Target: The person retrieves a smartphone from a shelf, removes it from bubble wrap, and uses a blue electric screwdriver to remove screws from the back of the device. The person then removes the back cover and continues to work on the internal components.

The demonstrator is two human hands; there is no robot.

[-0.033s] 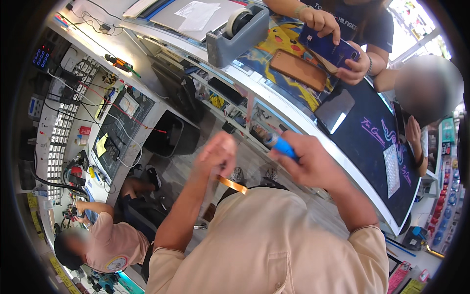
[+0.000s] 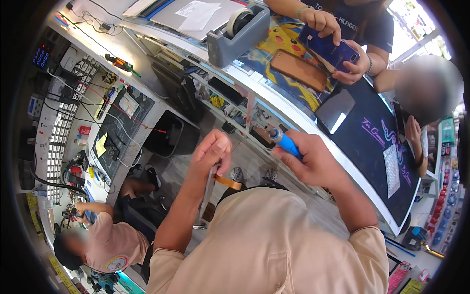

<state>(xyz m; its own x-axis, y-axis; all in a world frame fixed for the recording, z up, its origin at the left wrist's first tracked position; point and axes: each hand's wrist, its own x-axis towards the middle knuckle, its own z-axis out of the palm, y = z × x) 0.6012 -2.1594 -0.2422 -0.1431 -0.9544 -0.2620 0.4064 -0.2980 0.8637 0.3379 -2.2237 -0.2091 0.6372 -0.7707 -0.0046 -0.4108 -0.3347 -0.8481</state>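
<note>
Your left hand (image 2: 213, 152), frame centre, now steadier: fingers curled, pinching thin flat grey piece (image 2: 207, 191), glossy orange ribbon strip (image 2: 228, 183) beneath. Your right hand (image 2: 313, 158) still grips blue metal-tipped cylindrical tool (image 2: 288, 144), fingers wrapped.

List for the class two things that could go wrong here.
The right hand holds a blue tool in mid-air, so a slip might drop it. An orange strip sticks out by the left hand, so it could catch or bend.

Tape dispenser (image 2: 221, 53) matt plastic; right of it, dark phone (image 2: 337, 109) glossy; below it, blue handle (image 2: 289, 146) smooth plastic.
</note>
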